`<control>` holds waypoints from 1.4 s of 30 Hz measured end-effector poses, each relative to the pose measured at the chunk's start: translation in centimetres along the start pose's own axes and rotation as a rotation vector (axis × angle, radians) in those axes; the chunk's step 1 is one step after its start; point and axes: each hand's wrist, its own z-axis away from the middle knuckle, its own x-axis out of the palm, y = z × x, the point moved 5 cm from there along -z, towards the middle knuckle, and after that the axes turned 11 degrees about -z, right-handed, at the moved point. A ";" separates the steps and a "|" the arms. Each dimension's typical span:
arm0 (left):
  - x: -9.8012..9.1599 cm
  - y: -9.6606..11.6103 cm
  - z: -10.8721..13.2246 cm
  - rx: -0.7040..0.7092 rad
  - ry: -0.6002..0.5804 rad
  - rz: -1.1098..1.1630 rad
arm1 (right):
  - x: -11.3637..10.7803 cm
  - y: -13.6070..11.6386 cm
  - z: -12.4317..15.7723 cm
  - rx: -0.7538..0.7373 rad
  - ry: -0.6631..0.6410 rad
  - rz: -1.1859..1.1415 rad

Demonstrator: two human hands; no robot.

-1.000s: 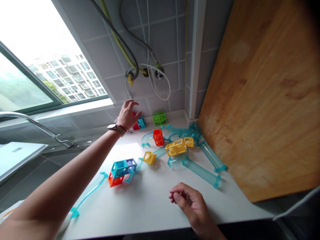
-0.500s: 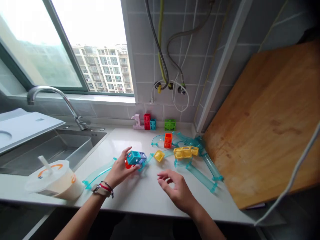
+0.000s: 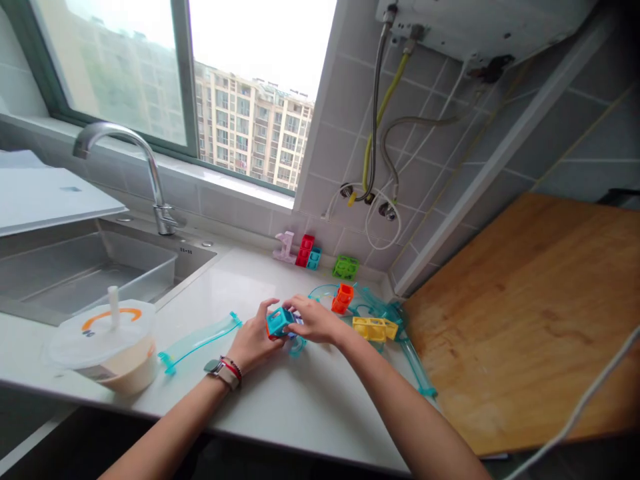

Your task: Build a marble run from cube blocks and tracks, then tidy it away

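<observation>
Both hands meet over a small cluster of toy cubes on the white countertop (image 3: 300, 407). My left hand (image 3: 256, 339), with a watch and red cord at the wrist, grips the teal cube (image 3: 278, 321) from the left. My right hand (image 3: 316, 323) closes on the same cluster from the right, fingers curled over it. An orange-red cube shows under the teal one. An orange cube (image 3: 343, 298) and joined yellow cubes (image 3: 375, 328) lie just beyond the hands, among clear teal track tubes (image 3: 413, 363). A curved teal track piece (image 3: 200, 340) lies to the left.
A lidded drink cup with a straw (image 3: 107, 343) stands near the counter's front left edge. A steel sink (image 3: 75, 273) and tap (image 3: 150, 173) are at left. Red, blue, green cubes and a pink piece (image 3: 310, 252) line the tiled wall. A wooden board (image 3: 530, 313) lies at right.
My left hand came back from the cubes at the wall and took hold of the teal cube cluster. My right hand moved left onto it. The view has tilted up and leftward.
</observation>
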 end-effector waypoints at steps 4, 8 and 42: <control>0.0 -0.4 0.1 -0.036 -0.017 -0.003 | -0.3 0.6 -0.1 0.032 0.012 -0.183; 0.4 -0.9 0.5 -0.012 -0.032 0.035 | -4.4 1.8 -0.6 0.051 0.228 -0.406; 1.7 -1.1 1.0 0.057 0.003 -0.012 | -11.9 19.9 -11.7 0.536 0.150 0.918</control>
